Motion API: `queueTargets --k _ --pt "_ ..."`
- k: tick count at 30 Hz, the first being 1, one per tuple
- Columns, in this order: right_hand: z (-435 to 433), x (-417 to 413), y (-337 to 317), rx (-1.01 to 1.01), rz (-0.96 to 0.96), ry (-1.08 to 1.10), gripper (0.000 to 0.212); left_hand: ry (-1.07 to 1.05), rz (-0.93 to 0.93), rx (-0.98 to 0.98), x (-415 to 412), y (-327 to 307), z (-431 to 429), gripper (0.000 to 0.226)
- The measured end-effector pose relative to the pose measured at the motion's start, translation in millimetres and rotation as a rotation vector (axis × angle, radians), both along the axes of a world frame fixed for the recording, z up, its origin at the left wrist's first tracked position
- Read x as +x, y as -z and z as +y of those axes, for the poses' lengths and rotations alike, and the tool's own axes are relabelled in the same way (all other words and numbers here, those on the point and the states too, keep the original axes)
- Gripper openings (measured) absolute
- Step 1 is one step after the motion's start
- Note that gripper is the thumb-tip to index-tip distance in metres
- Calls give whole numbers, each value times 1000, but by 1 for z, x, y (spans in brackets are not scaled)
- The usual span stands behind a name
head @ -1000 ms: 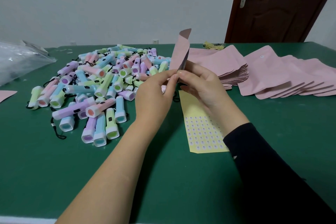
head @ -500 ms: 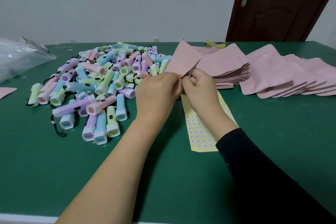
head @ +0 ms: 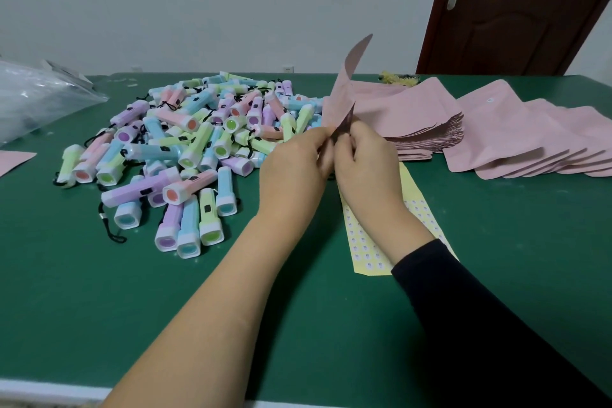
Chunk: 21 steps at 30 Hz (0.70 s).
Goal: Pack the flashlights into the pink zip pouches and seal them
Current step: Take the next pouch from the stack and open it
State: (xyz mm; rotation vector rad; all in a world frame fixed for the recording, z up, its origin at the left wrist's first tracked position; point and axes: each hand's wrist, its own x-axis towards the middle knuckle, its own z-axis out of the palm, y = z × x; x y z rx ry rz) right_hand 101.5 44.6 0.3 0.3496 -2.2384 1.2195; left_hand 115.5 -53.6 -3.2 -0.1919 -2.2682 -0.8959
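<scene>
A pink zip pouch stands upright over the middle of the green table, its top corner curled. My left hand and my right hand pinch its lower edge from either side, fingertips close together, and the edge is parted slightly between them. A big heap of pastel flashlights with black wrist cords lies to the left of my hands. A thick stack of empty pink pouches lies just behind my right hand.
A yellow sticker sheet lies under my right forearm. More pink pouches fan out at the right. A clear plastic bag sits at the far left, with a pink pouch corner below it. A brown door stands behind.
The pouch was tilted flat toward the stack half a second ago; now it stands upright again with its top curled. Both hands stay pinched on its lower edge.
</scene>
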Motion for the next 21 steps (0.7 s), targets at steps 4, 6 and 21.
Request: queueTargets --k 4,6,21 --pt "5 -1 -3 -18 -19 41 43 41 -62 96 0 -1 0 20" --pt "5 -1 -3 -11 -25 35 38 41 -87 128 1 -2 0 20" --pt "11 -4 -5 -202 -58 -39 23 82 -107 327 -8 -1 -6 21"
